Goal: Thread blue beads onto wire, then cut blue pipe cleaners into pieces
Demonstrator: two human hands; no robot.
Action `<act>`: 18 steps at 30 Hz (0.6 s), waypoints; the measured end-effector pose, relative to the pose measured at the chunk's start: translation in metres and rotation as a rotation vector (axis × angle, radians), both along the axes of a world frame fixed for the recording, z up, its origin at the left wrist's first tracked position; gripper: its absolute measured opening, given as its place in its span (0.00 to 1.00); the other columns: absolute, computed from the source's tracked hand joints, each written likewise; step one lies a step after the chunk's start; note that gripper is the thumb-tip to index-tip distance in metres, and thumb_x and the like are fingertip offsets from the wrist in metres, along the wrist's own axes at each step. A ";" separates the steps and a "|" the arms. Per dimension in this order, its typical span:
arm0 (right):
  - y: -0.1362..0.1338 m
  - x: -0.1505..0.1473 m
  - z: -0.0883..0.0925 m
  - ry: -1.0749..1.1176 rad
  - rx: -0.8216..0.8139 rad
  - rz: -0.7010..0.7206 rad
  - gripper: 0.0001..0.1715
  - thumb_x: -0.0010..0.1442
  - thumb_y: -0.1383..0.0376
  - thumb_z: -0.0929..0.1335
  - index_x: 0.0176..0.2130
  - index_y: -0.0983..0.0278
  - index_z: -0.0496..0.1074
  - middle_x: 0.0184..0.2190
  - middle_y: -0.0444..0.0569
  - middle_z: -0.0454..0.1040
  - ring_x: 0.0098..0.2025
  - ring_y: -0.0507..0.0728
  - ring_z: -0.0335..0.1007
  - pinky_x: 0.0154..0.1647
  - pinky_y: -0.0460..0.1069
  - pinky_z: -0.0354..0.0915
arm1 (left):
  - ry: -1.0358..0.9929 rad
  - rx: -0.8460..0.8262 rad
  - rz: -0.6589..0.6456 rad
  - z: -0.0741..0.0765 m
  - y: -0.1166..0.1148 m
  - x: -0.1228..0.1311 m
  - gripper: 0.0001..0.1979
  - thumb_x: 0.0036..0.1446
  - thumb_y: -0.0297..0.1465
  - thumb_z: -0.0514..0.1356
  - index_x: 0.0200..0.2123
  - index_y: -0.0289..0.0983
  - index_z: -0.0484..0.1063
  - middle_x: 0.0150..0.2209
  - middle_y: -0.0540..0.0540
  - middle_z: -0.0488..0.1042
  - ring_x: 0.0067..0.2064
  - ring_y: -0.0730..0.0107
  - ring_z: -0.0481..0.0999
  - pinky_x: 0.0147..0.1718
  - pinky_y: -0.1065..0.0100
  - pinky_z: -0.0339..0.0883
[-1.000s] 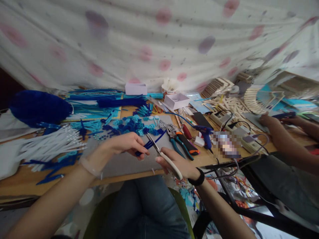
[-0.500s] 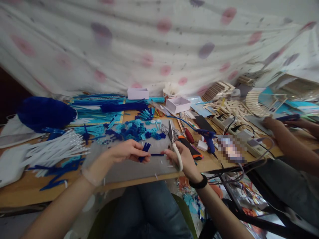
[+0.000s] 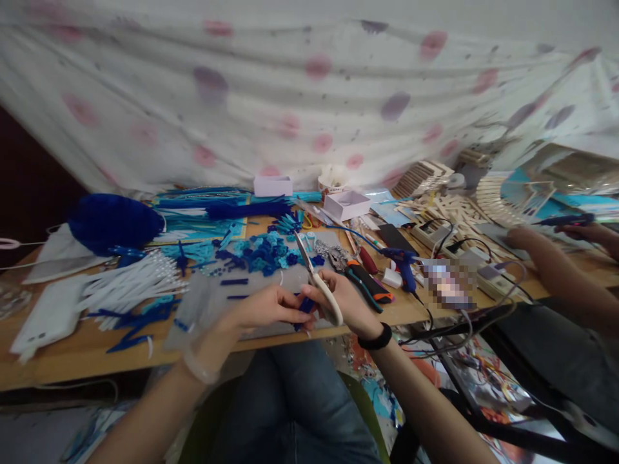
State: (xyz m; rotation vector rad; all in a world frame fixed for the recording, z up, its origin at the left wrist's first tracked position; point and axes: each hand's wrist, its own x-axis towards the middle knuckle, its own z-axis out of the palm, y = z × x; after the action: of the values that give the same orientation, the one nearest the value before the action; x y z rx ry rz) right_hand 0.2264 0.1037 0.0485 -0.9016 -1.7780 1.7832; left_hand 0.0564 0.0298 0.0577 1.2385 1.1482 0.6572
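Observation:
My left hand (image 3: 265,307) pinches a small bundle of short dark blue pipe cleaner pieces (image 3: 306,305) above the front of the grey mat (image 3: 213,316). Against it, my right hand (image 3: 352,304) has its fingertips at the same bundle. White-handled scissors (image 3: 327,295) are held in my right hand, blades pointing up and away from me. Two cut dark blue pieces (image 3: 235,281) lie on the mat left of my hands. Behind them is a pile of light and dark blue flower shapes (image 3: 265,251).
White bead-tipped stems (image 3: 140,283), a white phone-like object (image 3: 51,316) and a dark blue fluffy bundle (image 3: 116,222) sit left. Right are orange-and-black pliers (image 3: 370,283), a blue glue gun (image 3: 405,267) and power strips (image 3: 503,287). A co-worker's hand (image 3: 525,241) is far right.
My hands have come together, the left moving right to meet the right at the bundle. The scissors have shifted left and tilted. The view has turned slightly left.

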 end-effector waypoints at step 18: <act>0.001 0.034 -0.017 0.019 -0.011 -0.165 0.28 0.52 0.42 0.70 0.29 0.65 0.69 0.19 0.43 0.70 0.18 0.48 0.62 0.18 0.44 0.58 | 0.035 -0.195 0.345 -0.023 -0.010 -0.032 0.17 0.42 0.44 0.70 0.28 0.35 0.80 0.31 0.44 0.82 0.34 0.67 0.78 0.39 0.67 0.69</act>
State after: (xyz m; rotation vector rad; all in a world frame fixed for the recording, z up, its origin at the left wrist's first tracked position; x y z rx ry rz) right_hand 0.2607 0.1043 0.0312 -1.0022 -1.6334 1.6932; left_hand 0.0247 0.0199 0.0345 0.8976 1.4369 0.7606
